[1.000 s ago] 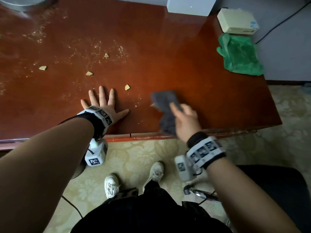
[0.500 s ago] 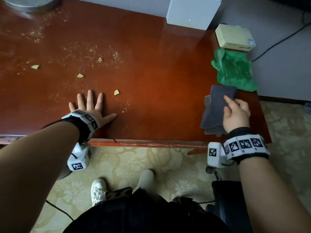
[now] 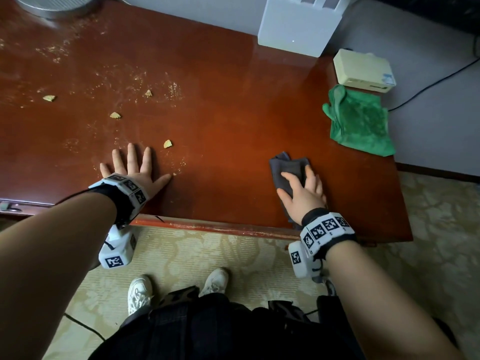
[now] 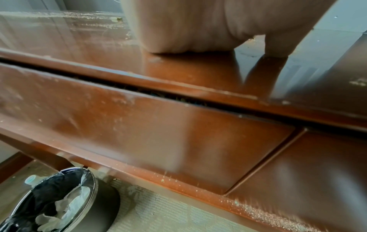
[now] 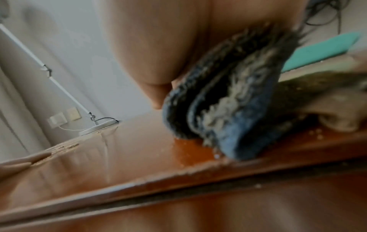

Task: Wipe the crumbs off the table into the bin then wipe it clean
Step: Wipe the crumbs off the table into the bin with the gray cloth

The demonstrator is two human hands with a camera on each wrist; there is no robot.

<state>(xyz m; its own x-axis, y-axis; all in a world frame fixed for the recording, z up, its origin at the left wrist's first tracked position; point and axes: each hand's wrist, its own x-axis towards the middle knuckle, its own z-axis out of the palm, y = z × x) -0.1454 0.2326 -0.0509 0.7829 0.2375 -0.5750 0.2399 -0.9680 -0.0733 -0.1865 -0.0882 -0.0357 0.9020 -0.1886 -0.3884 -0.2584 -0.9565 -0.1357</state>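
My left hand (image 3: pixel 132 165) lies flat, fingers spread, on the red-brown table (image 3: pixel 220 113) near its front edge; the left wrist view shows its palm (image 4: pixel 188 31) pressed to the wood. Biscuit crumbs (image 3: pixel 167 143) and fine dust lie beyond its fingers and off to the left. My right hand (image 3: pixel 301 188) holds a folded grey cloth (image 3: pixel 288 165) down on the table's front right part, thumb and fingers round its folds (image 5: pixel 228 102). The bin (image 4: pixel 59 200), black-lined with white tissue inside, stands on the floor below the table's left front.
A green cloth (image 3: pixel 359 120) lies at the table's right edge, with a cream box (image 3: pixel 363 71) behind it. A white device (image 3: pixel 298 24) stands at the back, a round metal base (image 3: pixel 57 6) at the far left. A drawer front (image 4: pixel 139 133) runs under the table edge.
My right hand carried the grey cloth from the middle front to the right end beside the green cloth, then came back a little leftward and nearer the front edge. My left hand stayed put.
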